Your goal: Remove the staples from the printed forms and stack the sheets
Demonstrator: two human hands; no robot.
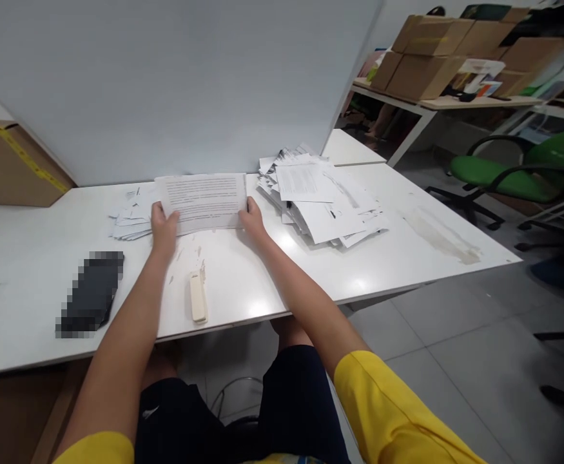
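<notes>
Between my two hands I hold a small stack of printed paper sheets [207, 200], tilted up off the white table. My left hand [164, 225] grips its left edge with the thumb in front. On the opposite edge, my right hand [252, 216] is closed the same way. Behind and left of the held sheets lies a small fanned pile of papers [131, 225]. A large messy heap of papers [315, 200] rests to the right of my right hand. Nearer to me sits a cream-coloured stapler-like object [197, 298].
A dark, pixelated flat object [91, 293] lies on the table [15, 264] at left. A cardboard box [20, 161] stands at the far left, and a pale partition [189, 84] rises behind. To the right are a green chair [489, 177] and stacked boxes [427, 71] on another table.
</notes>
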